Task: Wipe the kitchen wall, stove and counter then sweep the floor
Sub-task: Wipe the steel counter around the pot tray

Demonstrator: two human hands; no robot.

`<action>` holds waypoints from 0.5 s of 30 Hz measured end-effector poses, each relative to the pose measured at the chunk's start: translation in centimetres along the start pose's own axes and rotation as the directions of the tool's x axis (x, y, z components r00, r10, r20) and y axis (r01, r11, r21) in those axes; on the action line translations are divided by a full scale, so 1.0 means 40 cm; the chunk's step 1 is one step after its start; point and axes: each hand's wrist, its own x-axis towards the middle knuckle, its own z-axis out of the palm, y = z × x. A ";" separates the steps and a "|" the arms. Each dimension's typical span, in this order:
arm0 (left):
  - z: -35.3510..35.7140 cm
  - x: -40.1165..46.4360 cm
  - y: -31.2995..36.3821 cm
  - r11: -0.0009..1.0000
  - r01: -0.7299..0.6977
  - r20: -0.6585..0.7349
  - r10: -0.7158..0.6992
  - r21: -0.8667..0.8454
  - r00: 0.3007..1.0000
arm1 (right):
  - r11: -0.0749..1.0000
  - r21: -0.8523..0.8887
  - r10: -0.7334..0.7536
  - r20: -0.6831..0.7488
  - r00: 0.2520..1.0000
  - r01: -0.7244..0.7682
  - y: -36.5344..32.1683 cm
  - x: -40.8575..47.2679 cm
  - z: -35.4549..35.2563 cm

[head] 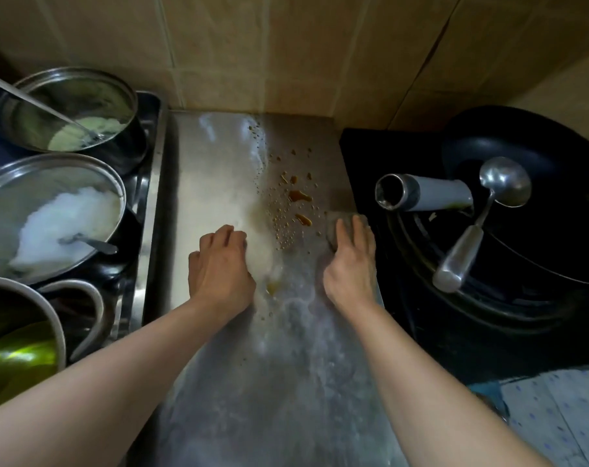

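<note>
A steel counter (218, 156) runs away from me, wet and soapy, with brown sauce drops (299, 196) spattered near its middle right. My right hand (352, 264) presses down on a grey scrub pad (335, 220) at the counter's right edge, beside the stove. My left hand (220, 264) rests on the counter with fingers curled under; whether it holds anything is hidden. The tiled wall (286, 52) rises behind the counter. The black stove (404, 298) lies to the right.
A black wok (539, 230) with a steel ladle (481, 217) and a grey-handled utensil (424, 196) sits on the stove. At left stand a pot with green-white food (67, 109), a pot of white rice (50, 214) and a steel bowl (16, 332). A patterned cloth (556, 409) lies bottom right.
</note>
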 end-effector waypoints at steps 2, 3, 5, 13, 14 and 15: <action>0.002 0.013 -0.012 1.000 0.018 -0.021 -0.018 -0.003 1.000 | 1.000 0.011 -0.017 0.007 1.000 0.017 -0.043 0.048 0.019; 0.005 0.018 -0.019 1.000 0.028 -0.031 -0.028 -0.005 0.999 | 0.998 0.020 -0.056 0.013 0.998 0.056 -0.070 0.059 0.031; 0.010 0.020 -0.031 0.999 0.047 -0.040 -0.047 -0.012 0.998 | 0.987 0.045 -0.153 0.040 0.987 0.151 -0.106 0.055 0.050; 0.004 -0.008 -0.044 0.999 0.039 -0.015 -0.039 -0.009 0.999 | 0.987 0.036 -0.159 0.084 0.984 0.156 -0.065 0.044 0.035; 0.003 -0.013 -0.048 0.999 0.038 -0.013 -0.038 -0.010 0.999 | 0.988 0.032 -0.153 0.060 0.986 0.151 -0.082 0.035 0.038; 0.003 -0.023 -0.052 0.999 0.038 -0.010 -0.038 -0.014 0.999 | 0.984 0.041 -0.178 0.051 0.983 0.176 -0.099 0.014 0.043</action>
